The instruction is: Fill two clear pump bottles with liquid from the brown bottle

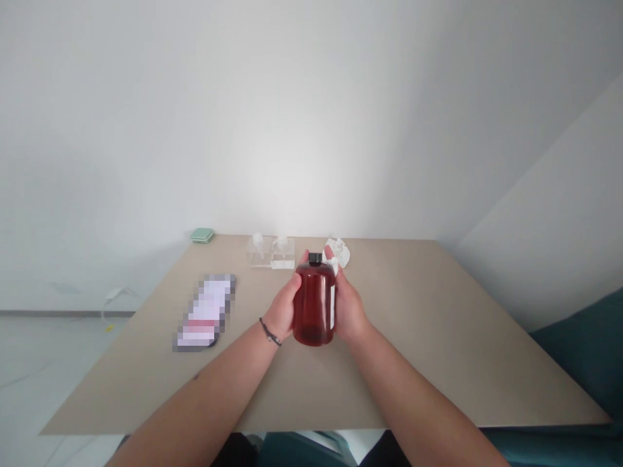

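Note:
A dark red-brown bottle point(313, 308) with a black cap point(315, 257) is held upright between both hands over the table. My left hand point(283, 305) grips its left side, thumb on the shoulder of the bottle. On the other side, my right hand point(349, 303) holds the bottle, most of its fingers hidden behind it. A small piece of white tissue point(332, 264) shows by the right fingers; whether they hold it I cannot tell. Behind the hands lies a crumpled white tissue point(342, 253). Two clear square bottles point(283, 256) with white tops stand just left of the held bottle.
A phone point(207, 311) with a blurred screen lies at the left of the beige table point(413, 311). In the far left corner sits a small green case point(202, 235), near the white wall point(311, 117). Teal upholstery point(584, 350) borders the table's right edge.

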